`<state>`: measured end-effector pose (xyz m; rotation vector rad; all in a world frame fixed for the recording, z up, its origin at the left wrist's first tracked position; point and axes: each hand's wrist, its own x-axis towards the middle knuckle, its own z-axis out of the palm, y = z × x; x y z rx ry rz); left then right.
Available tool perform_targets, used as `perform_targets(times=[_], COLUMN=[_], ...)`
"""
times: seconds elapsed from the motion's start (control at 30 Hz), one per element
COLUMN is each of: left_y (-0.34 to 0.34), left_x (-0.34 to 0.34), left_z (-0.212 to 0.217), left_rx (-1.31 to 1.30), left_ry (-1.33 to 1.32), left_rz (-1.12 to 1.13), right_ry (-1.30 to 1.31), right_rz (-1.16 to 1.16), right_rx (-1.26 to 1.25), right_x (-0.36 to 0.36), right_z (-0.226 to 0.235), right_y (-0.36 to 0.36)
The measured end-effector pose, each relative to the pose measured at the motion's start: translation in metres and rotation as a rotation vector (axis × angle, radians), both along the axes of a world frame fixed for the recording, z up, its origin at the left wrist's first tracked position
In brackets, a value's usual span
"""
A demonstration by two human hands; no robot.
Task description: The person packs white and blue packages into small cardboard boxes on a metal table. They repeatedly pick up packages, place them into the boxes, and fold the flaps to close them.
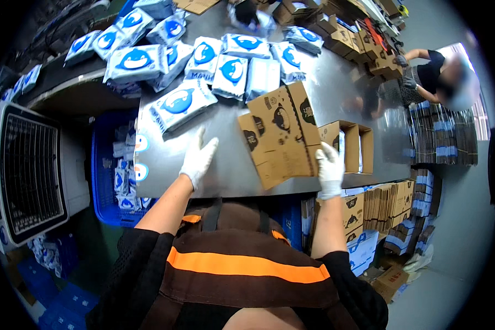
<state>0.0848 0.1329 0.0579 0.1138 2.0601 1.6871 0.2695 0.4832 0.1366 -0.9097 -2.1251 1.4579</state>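
My right hand (330, 169), in a white glove, grips the right edge of a flat, folded cardboard box (278, 148) with dark printed figures. The cardboard is tilted above the metal table. My left hand (199, 157), also gloved, is held with its fingers apart and nothing in it, over the table's near left part. Just beyond it lies a white and blue soft pack (182, 105). More such packs (229, 74) lie side by side and piled behind it. Right of the cardboard stands an open cardboard box (366, 148) with white packs inside, partly hidden by my right hand.
The metal table (231, 165) has its near edge before me. Below left, a blue crate (102, 181) holds small packs, beside a large slatted machine (30, 165). Stacked flat cartons (388, 203) stand below right. Across the table's right end, another person (437, 77) is among cartons.
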Motion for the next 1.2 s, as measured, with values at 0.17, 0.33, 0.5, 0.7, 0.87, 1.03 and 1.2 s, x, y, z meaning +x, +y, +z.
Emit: perform_targets(times=[0.17,0.33,0.5,0.7,0.87,1.03,1.2], left_y=[-0.012,-0.045,-0.032,-0.064,-0.045,-0.036,-0.011], left_x=[-0.017,-0.02,0.058,0.034,0.009,-0.014,-0.046], left_z=[0.078,0.079,0.06,0.114,0.105,0.125,0.088], left_rx=[0.02,0.17,0.266,0.296,-0.192,-0.21,-0.48], left_ry=[0.401,-0.14,-0.15,-0.109,0.566,0.144,0.334], left_rz=[0.171,-0.01,0.117,0.241,-0.101,-0.381,0.008], right_ry=[-0.109,-0.024,0.074,0.239,0.072,0.273,-0.369], right_rz=[0.444,0.68,-0.192,0.076,0.478,0.806,1.07], right_rx=[0.481,0.737,-0.468,-0.443,0.032,0.71,0.476], right_x=[-0.027,-0.064,-0.041,-0.052,-0.084,-0.101,-0.112], right_z=[0.096,0.072,-0.036,0.044,0.041,0.026,0.026], right_y=[-0.097,-0.131,-0.113,-0.154,-0.181,-0.172,-0.151])
